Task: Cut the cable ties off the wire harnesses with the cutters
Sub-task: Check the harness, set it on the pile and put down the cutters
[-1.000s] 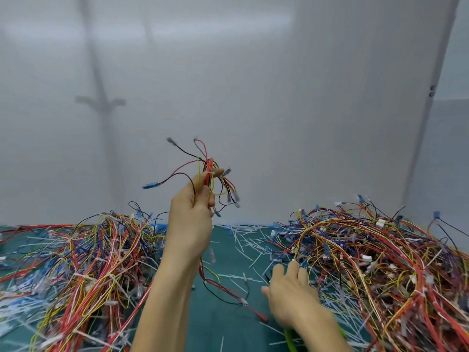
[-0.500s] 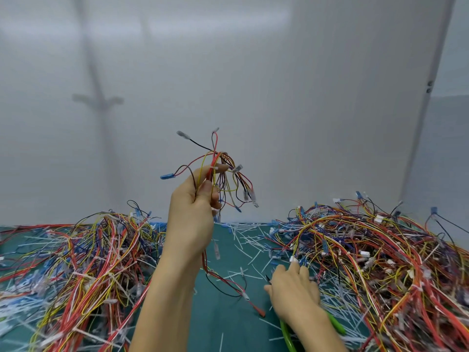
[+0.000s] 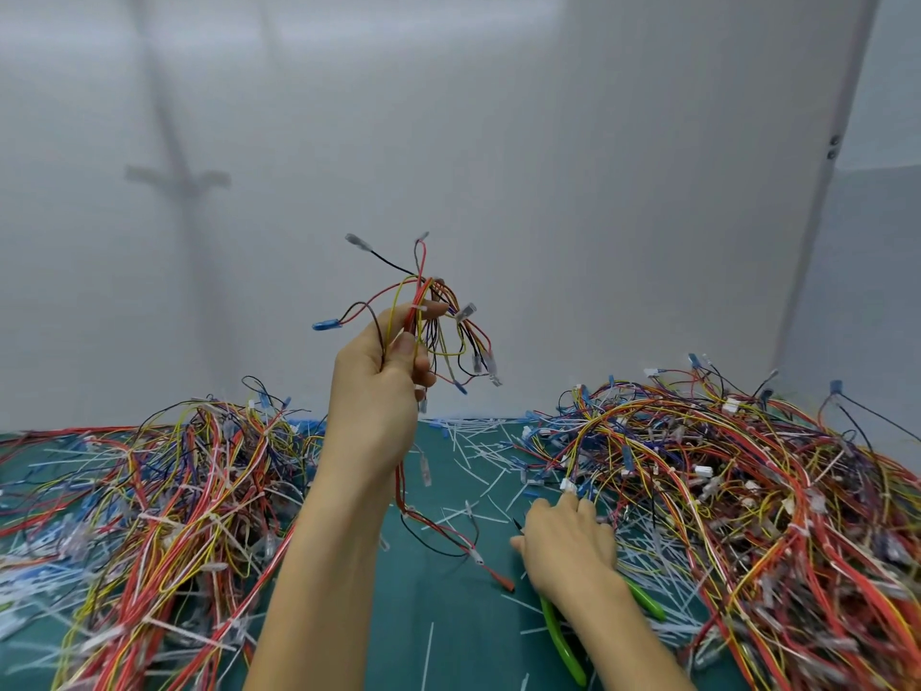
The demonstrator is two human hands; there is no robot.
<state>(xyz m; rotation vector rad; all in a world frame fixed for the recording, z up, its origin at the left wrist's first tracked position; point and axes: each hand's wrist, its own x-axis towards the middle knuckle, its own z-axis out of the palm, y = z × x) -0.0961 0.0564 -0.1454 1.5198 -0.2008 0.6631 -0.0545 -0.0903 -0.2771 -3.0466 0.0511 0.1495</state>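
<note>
My left hand [image 3: 379, 386] is raised above the table and grips a small wire harness [image 3: 438, 316] of red, yellow and black wires. A white cable tie [image 3: 419, 309] wraps the bundle right at my fingertips. One long red wire [image 3: 478, 561] from it trails down onto the green mat. My right hand [image 3: 568, 546] lies palm down on the mat over the green-handled cutters [image 3: 560, 640], its fingers curled on them. The dark tip pokes out by my thumb, and both handles stick out past my wrist.
A big tangle of harnesses [image 3: 747, 491] fills the right side, touching my right fingertips. Another tangled pile [image 3: 159, 501] covers the left. Cut white tie scraps [image 3: 478, 456] litter the green mat [image 3: 448, 640] between them. A grey wall stands close behind.
My left hand has lifted the harness a little higher and turned it. My right hand stays on the cutters, and more of the green handles shows.
</note>
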